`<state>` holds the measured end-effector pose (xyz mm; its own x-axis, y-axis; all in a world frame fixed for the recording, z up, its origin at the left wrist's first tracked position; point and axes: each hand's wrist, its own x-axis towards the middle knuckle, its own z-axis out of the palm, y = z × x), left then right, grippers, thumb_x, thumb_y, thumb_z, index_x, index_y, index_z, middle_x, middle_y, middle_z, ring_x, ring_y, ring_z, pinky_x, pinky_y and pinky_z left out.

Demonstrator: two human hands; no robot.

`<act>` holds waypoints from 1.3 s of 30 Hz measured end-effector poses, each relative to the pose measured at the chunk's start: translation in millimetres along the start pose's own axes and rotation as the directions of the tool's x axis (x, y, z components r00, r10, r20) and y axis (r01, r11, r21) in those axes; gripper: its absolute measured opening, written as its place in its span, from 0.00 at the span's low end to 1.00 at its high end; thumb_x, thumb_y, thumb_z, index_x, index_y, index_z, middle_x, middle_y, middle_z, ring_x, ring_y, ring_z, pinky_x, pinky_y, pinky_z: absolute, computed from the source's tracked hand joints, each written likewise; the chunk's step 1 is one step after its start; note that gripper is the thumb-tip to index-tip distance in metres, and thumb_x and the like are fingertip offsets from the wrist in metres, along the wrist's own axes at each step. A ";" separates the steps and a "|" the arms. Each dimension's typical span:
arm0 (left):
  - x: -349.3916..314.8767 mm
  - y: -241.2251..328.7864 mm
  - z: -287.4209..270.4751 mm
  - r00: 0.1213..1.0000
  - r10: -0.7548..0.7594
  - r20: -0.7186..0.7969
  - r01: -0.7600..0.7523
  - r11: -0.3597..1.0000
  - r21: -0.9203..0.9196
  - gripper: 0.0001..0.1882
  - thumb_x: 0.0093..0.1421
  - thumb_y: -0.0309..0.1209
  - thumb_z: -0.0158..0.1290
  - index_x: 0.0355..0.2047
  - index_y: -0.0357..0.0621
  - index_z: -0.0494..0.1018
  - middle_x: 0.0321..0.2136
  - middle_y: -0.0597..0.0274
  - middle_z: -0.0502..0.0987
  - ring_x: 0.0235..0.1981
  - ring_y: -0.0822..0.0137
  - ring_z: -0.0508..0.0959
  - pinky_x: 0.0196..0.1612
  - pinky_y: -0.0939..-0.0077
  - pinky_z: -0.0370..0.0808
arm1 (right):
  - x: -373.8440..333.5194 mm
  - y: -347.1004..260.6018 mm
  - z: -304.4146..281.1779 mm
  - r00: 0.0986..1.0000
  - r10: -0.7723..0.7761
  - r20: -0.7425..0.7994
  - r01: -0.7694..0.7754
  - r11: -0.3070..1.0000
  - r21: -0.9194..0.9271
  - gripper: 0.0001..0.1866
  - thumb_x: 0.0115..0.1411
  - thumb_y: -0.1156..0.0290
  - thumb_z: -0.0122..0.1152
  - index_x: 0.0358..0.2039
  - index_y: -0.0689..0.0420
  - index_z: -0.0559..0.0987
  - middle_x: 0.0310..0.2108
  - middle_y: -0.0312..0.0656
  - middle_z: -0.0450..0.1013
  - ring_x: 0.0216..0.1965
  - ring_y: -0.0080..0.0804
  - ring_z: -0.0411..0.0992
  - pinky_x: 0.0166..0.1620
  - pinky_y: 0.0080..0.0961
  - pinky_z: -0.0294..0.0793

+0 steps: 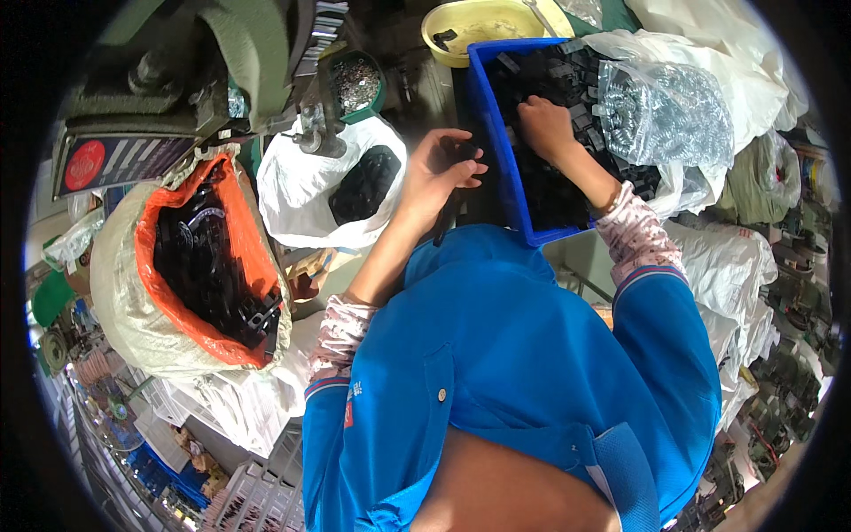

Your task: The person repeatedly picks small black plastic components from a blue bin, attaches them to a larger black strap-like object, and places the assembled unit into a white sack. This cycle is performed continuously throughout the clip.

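My left hand (441, 168) is in front of the machine, its fingers curled round a black plastic part (463, 151). The part is dark against a dark background, so its full shape is hard to make out. My right hand (545, 127) reaches into a blue crate (504, 164) full of small black parts (567, 84). Its fingers are bent together among them, and whatever they grip is hidden. On the crate's right side rests a clear bag of shiny metal pieces (665, 111).
A green press-like machine (257, 53) stands at the upper left. Beneath it are a white bag (292, 199) with black parts and an orange-lined sack (151, 257) of longer black pieces. A green tub of small metal bits (362, 113) and a yellow basin (483, 22) lie farther back.
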<state>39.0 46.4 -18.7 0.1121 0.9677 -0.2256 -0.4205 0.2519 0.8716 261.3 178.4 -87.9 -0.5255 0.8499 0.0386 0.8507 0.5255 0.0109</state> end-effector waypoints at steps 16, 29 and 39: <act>72.7 -16.1 61.5 0.987 0.003 0.160 -0.028 0.988 0.151 0.15 0.56 0.24 0.62 0.43 0.40 0.73 0.40 0.59 0.79 0.33 0.75 0.78 0.28 0.80 0.76 | -69.9 27.0 -79.0 0.854 -0.005 0.521 -0.400 -0.646 0.650 0.05 0.63 0.77 0.57 0.38 0.61 0.78 0.29 0.41 0.75 0.26 0.23 0.72 0.27 0.17 0.71; 81.6 -32.9 76.8 0.975 -0.222 -0.003 0.221 0.967 0.129 0.11 0.56 0.26 0.60 0.36 0.39 0.71 0.27 0.59 0.79 0.23 0.68 0.81 0.19 0.77 0.77 | -83.1 11.2 -78.8 0.925 0.354 0.137 -0.194 0.131 0.972 0.07 0.57 0.82 0.63 0.37 0.63 0.80 0.31 0.37 0.78 0.32 0.23 0.75 0.39 0.19 0.74; 77.8 -34.6 60.4 0.987 -0.018 0.160 0.021 1.000 -0.019 0.11 0.60 0.22 0.54 0.43 0.37 0.71 0.35 0.57 0.80 0.37 0.68 0.81 0.38 0.74 0.79 | -78.0 20.0 -90.5 0.913 0.384 0.136 -0.201 0.133 0.971 0.12 0.61 0.79 0.61 0.45 0.63 0.79 0.30 0.33 0.77 0.32 0.16 0.72 0.39 0.15 0.72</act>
<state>116.7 112.9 -40.1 0.2625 0.9501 -0.1685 -0.4351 0.2724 0.8582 320.2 119.2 -0.3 -0.1552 0.9832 -0.0964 0.2082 -0.0629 -0.9761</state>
